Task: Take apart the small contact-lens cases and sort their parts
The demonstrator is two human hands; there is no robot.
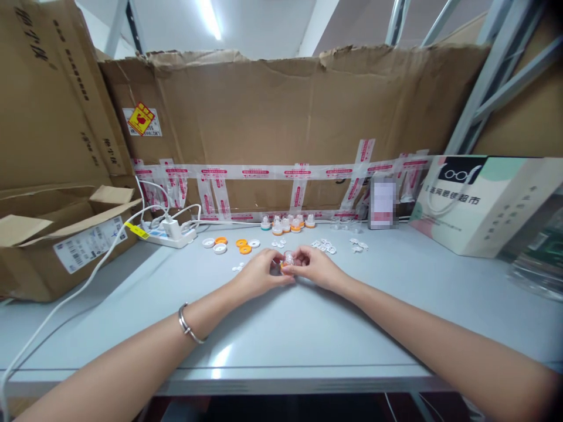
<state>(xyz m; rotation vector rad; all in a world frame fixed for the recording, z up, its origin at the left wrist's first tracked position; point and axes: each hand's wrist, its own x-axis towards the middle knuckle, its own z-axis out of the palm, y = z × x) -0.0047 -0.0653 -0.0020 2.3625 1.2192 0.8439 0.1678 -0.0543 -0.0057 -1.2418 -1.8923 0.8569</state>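
Note:
Over the grey table, near its middle, both hands meet around a small clear domed cap [288, 257] with an orange part at its base. My left hand [259, 271] grips its left side with thumb and fingers. From the right, my right hand [320, 267] pinches the same piece; fingers hide much of it. Left of the hands lie orange rings [245, 249] and white rings [220, 249]. Small white parts [324, 246] are scattered behind the right hand, with more white pieces [238, 267] beside the left one. Several clear-topped caps [285, 224] with coloured bases stand at the back.
A cardboard sheet [264, 117] walls off the back. On the left are an open carton [39, 246] and a power strip [169, 235] with white cables. A phone [382, 204], a paper bag [461, 211] and a large clear bottle [543, 252] stand to the right.

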